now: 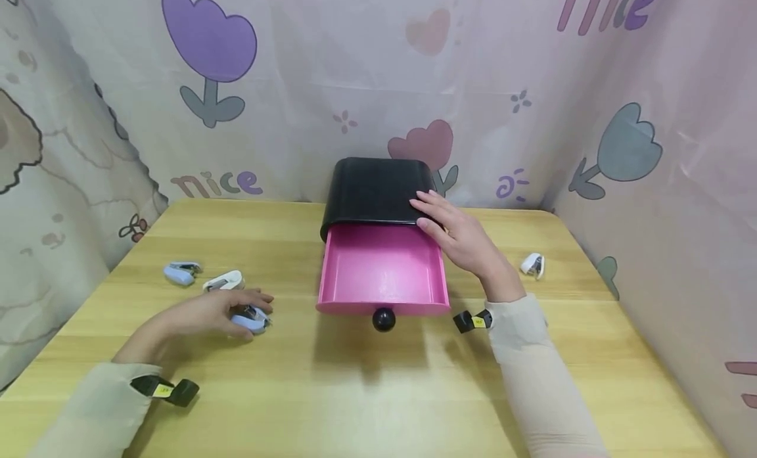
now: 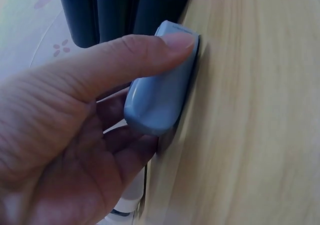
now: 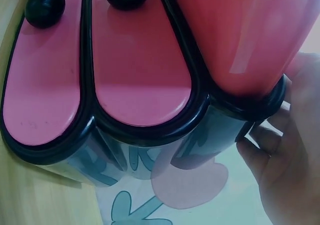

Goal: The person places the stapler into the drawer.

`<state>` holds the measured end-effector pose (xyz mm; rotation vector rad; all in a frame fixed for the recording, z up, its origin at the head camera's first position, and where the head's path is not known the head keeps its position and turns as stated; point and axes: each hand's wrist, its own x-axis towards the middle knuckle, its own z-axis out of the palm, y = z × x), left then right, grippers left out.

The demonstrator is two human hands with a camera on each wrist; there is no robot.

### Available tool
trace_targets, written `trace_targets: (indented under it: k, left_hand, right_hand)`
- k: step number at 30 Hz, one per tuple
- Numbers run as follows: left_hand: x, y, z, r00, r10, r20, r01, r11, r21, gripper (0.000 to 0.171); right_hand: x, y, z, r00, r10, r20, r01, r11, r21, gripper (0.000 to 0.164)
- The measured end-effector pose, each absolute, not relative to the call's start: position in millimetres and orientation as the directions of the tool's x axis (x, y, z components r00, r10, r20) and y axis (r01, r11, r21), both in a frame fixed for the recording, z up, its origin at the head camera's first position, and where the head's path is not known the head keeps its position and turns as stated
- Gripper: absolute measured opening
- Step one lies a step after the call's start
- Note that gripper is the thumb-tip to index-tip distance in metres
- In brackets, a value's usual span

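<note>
My left hand (image 1: 207, 311) pinches a light-blue mini stapler (image 2: 157, 97) low over the table, thumb along its top and fingers on its far side. Beside that hand lie a white mini stapler (image 1: 227, 280) and, further left, another light-blue one (image 1: 182, 273). A black cabinet (image 1: 381, 190) stands at the back centre, its pink top drawer (image 1: 384, 274) pulled out with nothing inside. My right hand (image 1: 464, 238) rests on the cabinet's right top edge, fingers extended over the top and thumb by the front rim.
Another white mini stapler (image 1: 533, 265) lies at the right of the wooden table (image 1: 378, 412). Two closed pink drawers (image 3: 140, 80) with black knobs sit below the pulled-out one. A patterned curtain (image 1: 307, 64) hangs behind the table and along its sides.
</note>
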<state>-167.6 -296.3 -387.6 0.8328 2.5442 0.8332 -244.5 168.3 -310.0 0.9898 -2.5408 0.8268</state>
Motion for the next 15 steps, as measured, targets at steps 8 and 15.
trace_targets:
  k: [8,15]
  left_hand:
    - [-167.0,-295.2,-396.4,-0.791,0.603,-0.101,0.416,0.652,0.633,0.049]
    - [-172.3,-295.2,-397.5,-0.806,0.592,-0.019,0.478,0.669,0.569,0.045]
  right_hand:
    - [-259.0,169.5,-308.4,-0.628,-0.597,0.500,-0.778,0.508,-0.370,0.042]
    - [-262.3,175.9,-307.0,-0.603,-0.627,0.493,-0.798,0.486,-0.356,0.042]
